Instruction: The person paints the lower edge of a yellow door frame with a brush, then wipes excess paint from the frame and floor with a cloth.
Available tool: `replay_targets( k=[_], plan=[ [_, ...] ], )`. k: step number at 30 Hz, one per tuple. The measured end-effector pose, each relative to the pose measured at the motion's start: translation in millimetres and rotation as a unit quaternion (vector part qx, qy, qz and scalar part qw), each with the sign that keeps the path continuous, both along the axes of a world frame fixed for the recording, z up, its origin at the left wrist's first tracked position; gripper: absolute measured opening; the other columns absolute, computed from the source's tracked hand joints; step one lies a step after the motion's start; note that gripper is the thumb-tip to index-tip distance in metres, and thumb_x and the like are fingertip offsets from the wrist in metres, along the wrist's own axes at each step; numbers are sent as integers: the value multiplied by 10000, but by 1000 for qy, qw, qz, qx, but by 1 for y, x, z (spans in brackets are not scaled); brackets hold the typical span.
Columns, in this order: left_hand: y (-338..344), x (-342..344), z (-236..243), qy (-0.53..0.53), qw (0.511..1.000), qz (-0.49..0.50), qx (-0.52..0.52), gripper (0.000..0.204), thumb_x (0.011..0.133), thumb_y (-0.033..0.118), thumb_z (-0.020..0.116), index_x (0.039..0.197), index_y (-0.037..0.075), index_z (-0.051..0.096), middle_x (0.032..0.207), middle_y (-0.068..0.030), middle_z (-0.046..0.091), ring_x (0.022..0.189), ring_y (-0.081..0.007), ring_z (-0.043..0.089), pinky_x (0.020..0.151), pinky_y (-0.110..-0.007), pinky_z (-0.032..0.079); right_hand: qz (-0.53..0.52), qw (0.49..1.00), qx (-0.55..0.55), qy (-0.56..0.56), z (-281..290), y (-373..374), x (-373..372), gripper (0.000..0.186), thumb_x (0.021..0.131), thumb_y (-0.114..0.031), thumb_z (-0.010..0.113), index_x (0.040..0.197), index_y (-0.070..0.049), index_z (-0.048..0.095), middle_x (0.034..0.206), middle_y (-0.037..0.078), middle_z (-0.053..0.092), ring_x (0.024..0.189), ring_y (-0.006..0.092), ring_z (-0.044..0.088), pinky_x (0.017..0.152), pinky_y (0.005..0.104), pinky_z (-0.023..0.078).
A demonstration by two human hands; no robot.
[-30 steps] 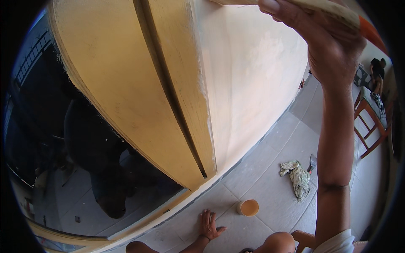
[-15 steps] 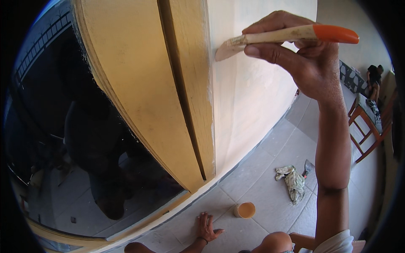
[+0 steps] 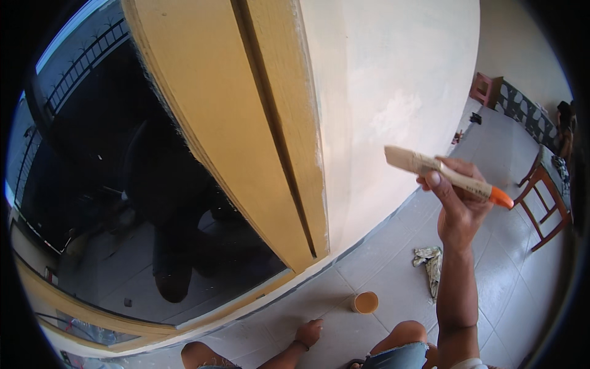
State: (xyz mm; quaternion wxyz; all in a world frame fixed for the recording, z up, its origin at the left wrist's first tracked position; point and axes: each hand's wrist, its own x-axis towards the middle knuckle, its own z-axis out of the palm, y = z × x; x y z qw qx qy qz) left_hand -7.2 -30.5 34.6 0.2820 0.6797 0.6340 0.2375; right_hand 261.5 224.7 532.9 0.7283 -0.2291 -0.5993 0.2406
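Note:
My right hand [image 3: 460, 212] grips a paintbrush [image 3: 447, 173] by its pale wooden handle with an orange end. Its light bristles point left toward the cream wall [image 3: 393, 67] and are apart from the yellow-brown wooden frame [image 3: 196, 80]. Low over the tiles, my left hand [image 3: 309, 333] has its fingers curled in, and nothing shows in it. To its right stands a round cup [image 3: 365, 302] with tan-orange paint inside.
Dark glass [image 3: 184, 227] fills the frame on the left. A crumpled patterned cloth [image 3: 432, 265] lies on the grey tiled floor [image 3: 344, 270], partly behind my right forearm. A wooden chair [image 3: 544, 203] stands at the right, with a patterned sofa [image 3: 522, 107] farther back.
My right hand has lowered the brush and drawn it away from the wall beside the frame. My left hand, spread on the floor before, has curled its fingers. The view has shifted.

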Motion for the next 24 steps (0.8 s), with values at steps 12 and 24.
replay_targets(
  k=[12,24],
  plan=[
    [96,1,427,255,792,102,546,524,888,271,785,1303,1,614,1376,-182,563,1416,-429,426,1206,-608,302,90,941,-260,200,-99,-34,14,231,930,-75,793,1085,58,685,890,159,739,700,211,733,612,292,569],
    [238,-42,814,486,481,132,718,531,985,323,692,1422,51,560,1485,-181,520,1474,-413,403,1232,-577,292,-138,934,280,-172,39,6,6,378,782,36,848,1140,-47,757,1075,182,770,922,267,776,722,295,631]
  ],
)
